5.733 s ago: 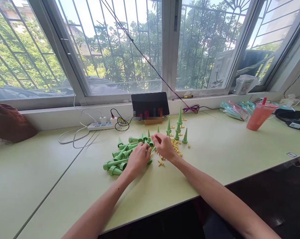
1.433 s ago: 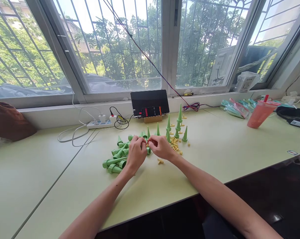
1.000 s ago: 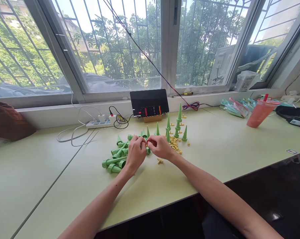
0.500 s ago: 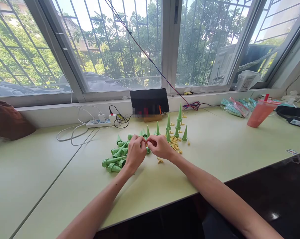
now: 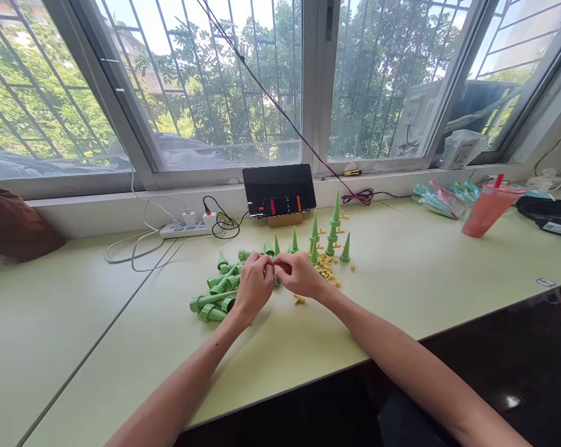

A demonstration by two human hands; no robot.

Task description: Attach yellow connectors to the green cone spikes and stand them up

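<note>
My left hand (image 5: 254,290) and my right hand (image 5: 300,275) meet fingertip to fingertip over the pale green table (image 5: 401,292). Both are pinched closed on a small piece between them, which is mostly hidden; a bit of green shows below the fingers. Left of my left hand lies a pile of green cone spikes (image 5: 218,292) on their sides. Behind my right hand several green cones stand upright (image 5: 332,236). Small yellow connector pieces (image 5: 327,270) are scattered beside them, and one yellow piece (image 5: 300,300) lies just below my right hand.
A dark tablet (image 5: 279,189) leans against the window sill behind the cones. A white power strip (image 5: 187,228) with cables lies at its left. An orange cup with a straw (image 5: 486,210), plastic bags (image 5: 441,200) and a black item (image 5: 548,217) sit at the right. A brown object (image 5: 15,225) is far left.
Five seconds ago my hands were apart in the pile; since then they came together in a pinch. Over the last second they have barely moved.
</note>
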